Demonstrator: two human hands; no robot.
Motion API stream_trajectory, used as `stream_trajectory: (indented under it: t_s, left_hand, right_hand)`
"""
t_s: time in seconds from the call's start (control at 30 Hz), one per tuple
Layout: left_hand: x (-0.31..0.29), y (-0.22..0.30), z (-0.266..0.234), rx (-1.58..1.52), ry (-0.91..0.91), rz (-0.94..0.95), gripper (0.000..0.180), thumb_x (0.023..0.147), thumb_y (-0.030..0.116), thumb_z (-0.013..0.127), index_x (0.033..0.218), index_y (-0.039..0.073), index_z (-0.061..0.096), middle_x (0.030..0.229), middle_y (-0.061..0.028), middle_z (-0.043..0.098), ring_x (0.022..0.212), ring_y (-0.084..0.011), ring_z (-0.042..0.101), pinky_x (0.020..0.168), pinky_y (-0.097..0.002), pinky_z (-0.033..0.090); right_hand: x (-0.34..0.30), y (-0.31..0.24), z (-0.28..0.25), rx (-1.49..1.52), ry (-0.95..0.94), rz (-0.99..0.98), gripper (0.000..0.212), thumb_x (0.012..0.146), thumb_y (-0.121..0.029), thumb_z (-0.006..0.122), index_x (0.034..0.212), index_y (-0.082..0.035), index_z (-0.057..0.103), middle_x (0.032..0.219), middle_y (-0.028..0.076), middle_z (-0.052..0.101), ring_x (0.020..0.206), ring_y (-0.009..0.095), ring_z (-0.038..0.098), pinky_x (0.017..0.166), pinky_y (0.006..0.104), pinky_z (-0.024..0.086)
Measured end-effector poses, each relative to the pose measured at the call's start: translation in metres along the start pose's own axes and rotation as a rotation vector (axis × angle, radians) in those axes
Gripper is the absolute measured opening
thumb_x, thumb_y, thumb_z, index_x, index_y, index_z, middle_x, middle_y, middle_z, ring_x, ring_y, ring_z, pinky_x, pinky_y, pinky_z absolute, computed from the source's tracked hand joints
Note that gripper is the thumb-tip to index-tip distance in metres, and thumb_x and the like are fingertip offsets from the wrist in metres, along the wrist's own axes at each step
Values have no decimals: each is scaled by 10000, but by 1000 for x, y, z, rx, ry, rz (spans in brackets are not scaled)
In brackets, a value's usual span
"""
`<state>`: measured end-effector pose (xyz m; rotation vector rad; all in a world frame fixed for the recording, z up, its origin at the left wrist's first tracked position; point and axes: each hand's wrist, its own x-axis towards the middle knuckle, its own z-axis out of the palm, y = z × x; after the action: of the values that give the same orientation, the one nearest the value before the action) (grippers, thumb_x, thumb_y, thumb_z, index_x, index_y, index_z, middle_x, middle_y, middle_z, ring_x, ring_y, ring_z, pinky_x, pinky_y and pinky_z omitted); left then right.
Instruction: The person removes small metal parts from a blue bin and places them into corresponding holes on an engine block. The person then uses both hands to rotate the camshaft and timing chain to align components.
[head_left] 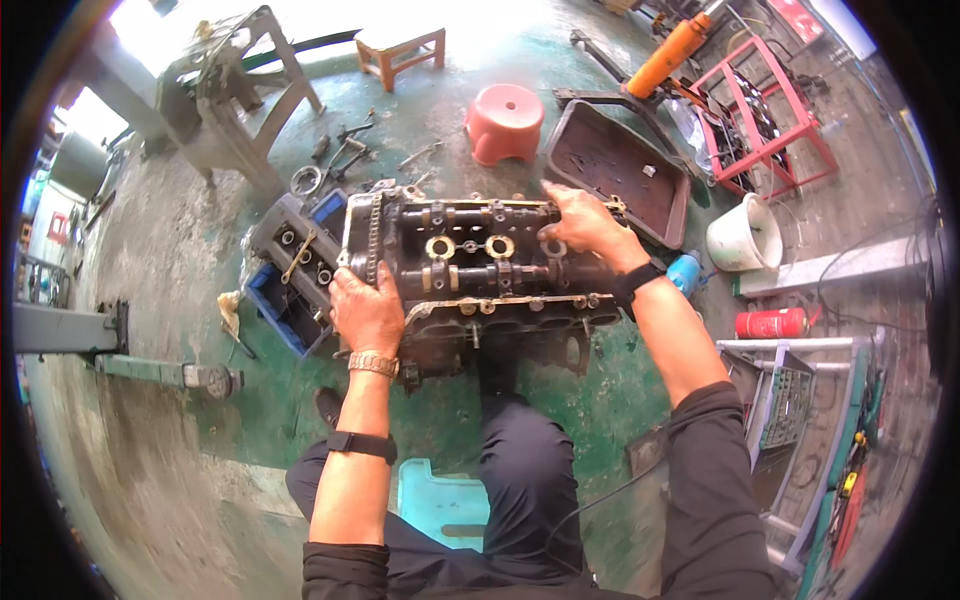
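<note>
A dark, oily engine [470, 275] is in front of my knees, its top uncovered. Two camshafts run across it from left to right, and a timing chain [375, 235] shows at its left end. My left hand [368, 312] grips the near left corner of the engine, a metal-banded watch on that wrist. At the other end, my right hand [592, 228] takes hold of the engine's far right part, thumb and fingers spread across its top. The undersides of the fingers on both hands are hidden.
Left of the engine lies an open toolbox [290, 235] with a wrench and sockets. Beyond are a red stool [505, 122] and a brown tray [620, 170]. A white bucket [745, 235], a fire extinguisher [775, 323] and a metal-framed cart [800, 400] stand right.
</note>
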<state>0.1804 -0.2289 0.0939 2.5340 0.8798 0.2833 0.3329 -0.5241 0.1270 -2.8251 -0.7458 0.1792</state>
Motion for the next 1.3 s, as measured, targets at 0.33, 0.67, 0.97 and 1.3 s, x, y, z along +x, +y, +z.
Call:
stream_trajectory:
  t_s: [0.33,0.67,0.97,1.3]
  left_hand:
    - [5,1,-13,-89,-110,25,619,889,436,574,1225,-66,439,1082,-300,577,1008,-443,577,871,-495,470]
    - [3,5,-17,-96,-123,-39,603,860,440,614,1228,-13,460,1107,-239,583,1053,-396,583,895,-491,463]
    - [3,6,-17,-116,-127,-39,627,871,448,602,1284,7,434,1126,-233,574,1070,-400,570,910,-495,449]
    - [3,6,-17,-89,-105,-32,628,864,442,608,1282,5,440,1117,-229,579,1057,-397,578,893,-498,460]
  right_hand:
    - [31,-43,3,244,-140,-27,423,850,-140,677,1242,2,602,1162,193,664,1060,222,640,942,327,462]
    - [41,-44,2,658,-401,150,501,864,-59,672,1336,18,524,1214,59,631,1062,117,559,974,268,428]
    - [43,-43,6,503,-329,122,494,846,-87,681,1304,37,545,1210,107,640,1079,152,581,979,284,428]
    - [44,-53,-1,578,-431,137,495,871,-94,658,1329,32,522,1162,68,649,1018,104,561,943,268,438]
